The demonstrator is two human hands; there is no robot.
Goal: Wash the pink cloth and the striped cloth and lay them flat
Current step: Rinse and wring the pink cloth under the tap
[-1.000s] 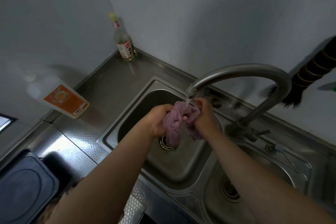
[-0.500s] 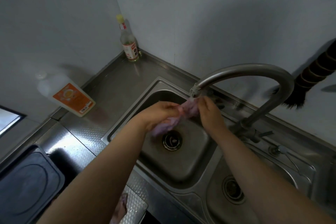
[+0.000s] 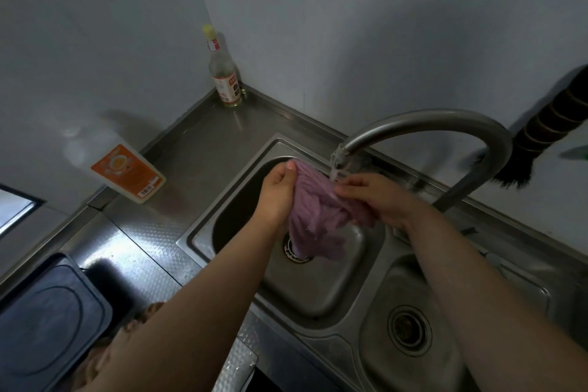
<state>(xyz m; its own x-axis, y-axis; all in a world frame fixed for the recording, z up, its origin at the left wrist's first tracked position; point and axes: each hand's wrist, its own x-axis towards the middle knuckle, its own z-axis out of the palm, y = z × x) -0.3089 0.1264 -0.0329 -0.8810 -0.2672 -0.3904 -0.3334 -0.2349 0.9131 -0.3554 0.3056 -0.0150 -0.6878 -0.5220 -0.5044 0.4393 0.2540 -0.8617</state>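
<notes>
The wet pink cloth (image 3: 315, 216) hangs bunched over the left sink basin (image 3: 334, 283), right under the running faucet spout (image 3: 340, 156). My left hand (image 3: 276, 194) grips its upper left part in a fist. My right hand (image 3: 378, 197) pinches its right side with curled fingers, and water falls onto those fingers. The cloth's lower end dangles over the drain (image 3: 297, 251). A crumpled brownish cloth (image 3: 140, 321), perhaps the striped one, peeks out under my left forearm on the counter.
A white detergent bottle with an orange label (image 3: 124, 172) lies on the counter at left. A glass bottle (image 3: 224, 73) stands in the back corner. A dark stove top (image 3: 44, 324) is at lower left, a second basin (image 3: 410, 328) at right, a black brush (image 3: 541, 137) on the wall.
The cloth was squeezed short between my hands half a second ago; now it hangs longer and spread, with my left hand raised beside the spout. The view shifted slightly.
</notes>
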